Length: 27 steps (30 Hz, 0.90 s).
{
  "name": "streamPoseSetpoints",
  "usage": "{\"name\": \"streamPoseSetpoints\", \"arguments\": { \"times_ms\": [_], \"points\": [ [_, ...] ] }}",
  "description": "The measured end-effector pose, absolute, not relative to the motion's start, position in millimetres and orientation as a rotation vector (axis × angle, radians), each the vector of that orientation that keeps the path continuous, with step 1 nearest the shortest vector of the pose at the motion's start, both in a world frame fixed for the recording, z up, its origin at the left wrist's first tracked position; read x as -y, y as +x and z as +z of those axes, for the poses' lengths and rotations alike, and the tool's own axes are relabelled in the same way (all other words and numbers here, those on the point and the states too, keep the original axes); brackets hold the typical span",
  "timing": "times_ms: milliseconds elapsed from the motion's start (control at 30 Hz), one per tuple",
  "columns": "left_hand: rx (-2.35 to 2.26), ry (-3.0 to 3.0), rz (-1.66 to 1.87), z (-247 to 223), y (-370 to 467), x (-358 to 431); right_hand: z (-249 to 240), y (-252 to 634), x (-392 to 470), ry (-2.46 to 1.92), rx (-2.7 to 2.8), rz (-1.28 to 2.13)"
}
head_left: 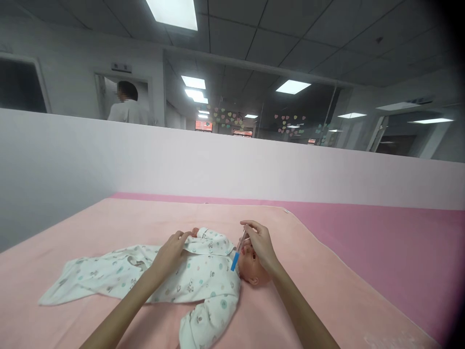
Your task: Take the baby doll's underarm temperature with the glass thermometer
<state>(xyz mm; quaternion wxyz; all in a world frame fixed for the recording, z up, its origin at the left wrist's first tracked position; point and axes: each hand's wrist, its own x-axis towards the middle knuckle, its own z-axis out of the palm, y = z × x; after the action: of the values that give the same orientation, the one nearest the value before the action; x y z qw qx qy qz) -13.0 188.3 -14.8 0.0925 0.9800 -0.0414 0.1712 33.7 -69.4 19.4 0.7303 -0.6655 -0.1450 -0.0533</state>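
Note:
A baby doll point(250, 269) lies on its back on the pink sheet, its head to the right. It wears a white romper point(203, 276) with small teal and grey prints, and the legs stretch to the left. My right hand point(261, 242) is closed around the upper end of a slim clear tube with a blue end point(235, 261), tilted over the doll's face and neck; its exact kind is unclear. My left hand point(173, 247) lies on the romper by the far sleeve, fingers extended beside the doll's small hand point(195, 232) and holding nothing I can see.
The pink sheet point(319, 291) covers a darker pink surface point(392, 247). A white partition point(218, 165) runs along the back and left. Beyond it, a person in white point(129, 109) stands near a doorway, and glass panels carry heart stickers point(228, 118).

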Motion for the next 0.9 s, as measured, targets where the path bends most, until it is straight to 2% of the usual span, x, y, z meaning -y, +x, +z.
{"name": "streamPoseSetpoints", "arguments": {
  "times_ms": [233,400,467,700,900],
  "points": [
    [0.279,2.993,0.603,-5,-30,-197,16,32,65,-1.433,0.315,-0.075],
    [0.267,3.092,0.243,1,-44,-216,27,30,66,-1.450,0.314,-0.082],
    [0.211,3.063,0.229,13,-49,-212,34,28,64,-1.442,0.337,-0.094],
    [0.451,2.425,0.427,73,-48,-143,56,14,60,-1.290,0.448,-0.203],
    [0.404,2.172,0.486,70,-23,-123,63,13,72,-1.252,0.406,-0.299]
  ]
}}
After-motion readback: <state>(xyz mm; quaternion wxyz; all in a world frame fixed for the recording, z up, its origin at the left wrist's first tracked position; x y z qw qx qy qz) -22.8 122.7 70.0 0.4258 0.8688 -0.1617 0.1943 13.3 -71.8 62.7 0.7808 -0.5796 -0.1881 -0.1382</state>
